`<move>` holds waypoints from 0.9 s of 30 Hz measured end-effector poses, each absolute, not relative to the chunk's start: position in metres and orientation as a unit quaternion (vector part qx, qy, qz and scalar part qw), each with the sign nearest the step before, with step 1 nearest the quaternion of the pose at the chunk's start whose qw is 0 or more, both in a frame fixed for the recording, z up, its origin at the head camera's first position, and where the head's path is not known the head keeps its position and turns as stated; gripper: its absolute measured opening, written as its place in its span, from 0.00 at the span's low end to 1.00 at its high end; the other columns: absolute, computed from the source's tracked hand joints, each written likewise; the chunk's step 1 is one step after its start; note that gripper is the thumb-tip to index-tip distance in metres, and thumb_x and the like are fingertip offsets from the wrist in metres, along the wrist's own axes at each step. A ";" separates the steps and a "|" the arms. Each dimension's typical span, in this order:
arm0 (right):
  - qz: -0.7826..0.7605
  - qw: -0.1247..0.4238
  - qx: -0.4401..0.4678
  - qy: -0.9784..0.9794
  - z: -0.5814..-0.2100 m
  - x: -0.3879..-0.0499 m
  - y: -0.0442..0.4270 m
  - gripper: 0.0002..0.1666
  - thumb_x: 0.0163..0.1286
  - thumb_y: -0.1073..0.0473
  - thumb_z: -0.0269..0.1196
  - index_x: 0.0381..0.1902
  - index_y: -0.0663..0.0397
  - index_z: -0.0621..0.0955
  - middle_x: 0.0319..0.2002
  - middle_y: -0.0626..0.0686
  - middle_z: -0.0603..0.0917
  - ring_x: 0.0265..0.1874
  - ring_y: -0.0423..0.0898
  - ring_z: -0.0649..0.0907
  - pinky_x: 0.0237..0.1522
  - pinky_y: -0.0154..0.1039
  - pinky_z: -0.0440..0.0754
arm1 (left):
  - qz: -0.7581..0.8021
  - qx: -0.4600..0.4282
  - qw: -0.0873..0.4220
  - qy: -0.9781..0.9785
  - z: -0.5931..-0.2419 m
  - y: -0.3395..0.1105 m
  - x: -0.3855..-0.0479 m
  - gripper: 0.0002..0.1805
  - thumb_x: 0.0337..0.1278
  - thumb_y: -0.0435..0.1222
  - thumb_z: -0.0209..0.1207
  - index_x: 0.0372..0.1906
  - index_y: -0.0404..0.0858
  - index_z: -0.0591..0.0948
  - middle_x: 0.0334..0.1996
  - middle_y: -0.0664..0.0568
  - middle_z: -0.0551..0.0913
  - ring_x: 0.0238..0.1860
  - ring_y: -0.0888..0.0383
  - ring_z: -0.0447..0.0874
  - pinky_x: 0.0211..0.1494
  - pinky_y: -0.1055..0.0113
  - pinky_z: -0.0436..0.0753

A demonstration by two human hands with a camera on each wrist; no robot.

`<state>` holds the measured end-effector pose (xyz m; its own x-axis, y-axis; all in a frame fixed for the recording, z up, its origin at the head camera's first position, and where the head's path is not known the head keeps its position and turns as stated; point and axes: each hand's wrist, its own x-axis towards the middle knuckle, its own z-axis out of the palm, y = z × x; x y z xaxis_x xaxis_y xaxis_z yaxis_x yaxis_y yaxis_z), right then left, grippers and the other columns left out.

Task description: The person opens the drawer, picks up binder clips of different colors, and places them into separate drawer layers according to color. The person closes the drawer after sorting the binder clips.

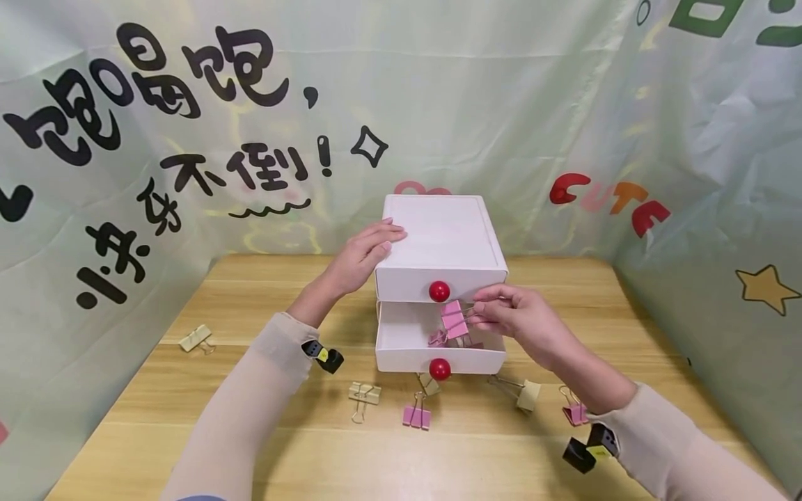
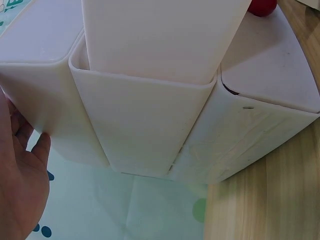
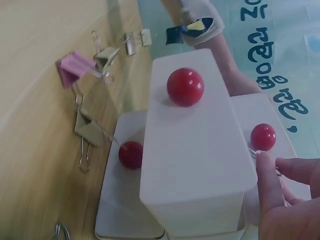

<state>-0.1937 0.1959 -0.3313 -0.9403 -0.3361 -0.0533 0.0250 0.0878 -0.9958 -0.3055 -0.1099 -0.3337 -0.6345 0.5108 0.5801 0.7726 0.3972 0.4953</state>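
Note:
A white drawer box (image 1: 443, 233) stands on the table, its middle drawer (image 1: 401, 358) pulled out with pink clips (image 1: 438, 338) inside. My left hand (image 1: 363, 257) rests on the box's top left edge; in the left wrist view the left hand (image 2: 22, 175) lies against the box's side. Over the open drawer, my right hand (image 1: 523, 320) pinches a pink binder clip (image 1: 454, 319) by its wire handle. In the right wrist view the right hand (image 3: 290, 200) pinches the wire beside the drawer front (image 3: 200, 150), which hides the clip's body.
Before the box lie a pink clip (image 1: 416, 416), cream clips (image 1: 364, 393) (image 1: 528, 395) and another partly under the drawer front. A cream clip (image 1: 195, 337) lies far left, and a pink clip (image 1: 575, 414) near my right wrist. A printed cloth (image 1: 501, 125) hangs behind.

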 end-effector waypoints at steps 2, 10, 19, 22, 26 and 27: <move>-0.672 0.150 -0.112 0.717 -0.332 -0.194 0.195 0.20 0.73 0.67 0.57 0.56 0.77 0.70 0.44 0.63 0.83 0.42 0.49 0.86 0.50 0.41 0.82 | -0.385 -0.392 0.169 -0.818 -0.334 -0.110 -0.306 0.21 0.75 0.39 0.44 0.62 0.37 0.78 0.63 0.47 0.76 0.73 0.55 0.59 0.75 0.59 0.55; -0.449 0.036 -0.180 0.874 -0.339 -0.192 0.188 0.10 0.68 0.64 0.64 0.46 0.63 0.83 0.38 0.54 0.86 0.33 0.46 0.85 0.36 0.40 0.86 | -0.382 -0.391 0.169 -0.820 -0.335 -0.110 -0.306 0.21 0.75 0.39 0.43 0.62 0.38 0.78 0.64 0.48 0.75 0.73 0.55 0.59 0.75 0.59 0.55; -0.295 -0.099 -0.190 0.931 -0.335 -0.183 0.197 0.11 0.68 0.58 0.65 0.45 0.54 0.86 0.38 0.49 0.87 0.32 0.45 0.85 0.31 0.42 0.84 | -0.385 -0.393 0.172 -0.817 -0.334 -0.110 -0.306 0.21 0.75 0.40 0.43 0.62 0.36 0.78 0.63 0.47 0.75 0.73 0.54 0.59 0.75 0.58 0.55; -0.301 -0.104 -0.203 0.926 -0.336 -0.180 0.207 0.10 0.69 0.59 0.64 0.46 0.54 0.86 0.40 0.50 0.87 0.35 0.45 0.85 0.36 0.44 0.85 | -0.381 -0.392 0.169 -0.820 -0.334 -0.110 -0.306 0.21 0.75 0.40 0.43 0.63 0.37 0.78 0.64 0.47 0.75 0.73 0.55 0.59 0.75 0.59 0.55; -0.312 -0.118 -0.216 0.917 -0.341 -0.175 0.219 0.11 0.69 0.58 0.64 0.47 0.53 0.86 0.42 0.49 0.87 0.35 0.42 0.85 0.37 0.42 0.85 | -0.380 -0.390 0.167 -0.822 -0.334 -0.110 -0.306 0.21 0.75 0.40 0.43 0.63 0.37 0.78 0.64 0.47 0.75 0.73 0.55 0.58 0.75 0.59 0.55; -0.313 -0.122 -0.219 0.916 -0.343 -0.174 0.222 0.11 0.70 0.57 0.64 0.47 0.53 0.86 0.42 0.48 0.87 0.35 0.42 0.85 0.37 0.41 0.85 | -0.381 -0.390 0.168 -0.821 -0.334 -0.110 -0.305 0.21 0.75 0.40 0.43 0.63 0.37 0.78 0.64 0.47 0.75 0.73 0.55 0.58 0.75 0.59 0.55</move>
